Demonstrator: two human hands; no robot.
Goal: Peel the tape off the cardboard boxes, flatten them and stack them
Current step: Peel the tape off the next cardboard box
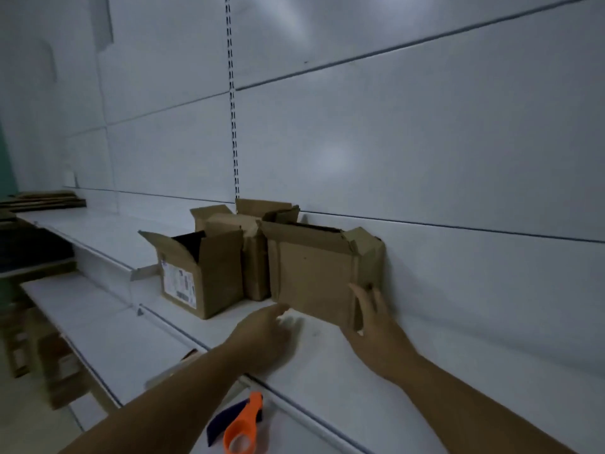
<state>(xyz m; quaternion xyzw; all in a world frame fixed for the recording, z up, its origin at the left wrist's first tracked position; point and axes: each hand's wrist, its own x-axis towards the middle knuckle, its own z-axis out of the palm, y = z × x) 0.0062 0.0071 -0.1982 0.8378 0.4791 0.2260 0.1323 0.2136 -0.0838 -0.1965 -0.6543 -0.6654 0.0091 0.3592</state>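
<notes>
Three brown cardboard boxes stand in a row on a white shelf (425, 371) against the wall. The nearest box (314, 273) is wrapped in tape and torn open along its top. Behind it stands a middle box (253, 257), and at the left an open box (212, 276) with a white shipping label. My right hand (373, 326) touches the nearest box's lower right corner with its fingers spread. My left hand (265, 332) reaches with straight fingers to that box's lower left corner and holds nothing.
Orange-handled scissors (244, 427) lie on the lower shelf near me. A pile of flattened cardboard (42, 199) lies at the far left end of the shelf. More boxes (55, 365) stand on the floor at lower left. A slotted upright (232, 93) runs up the wall.
</notes>
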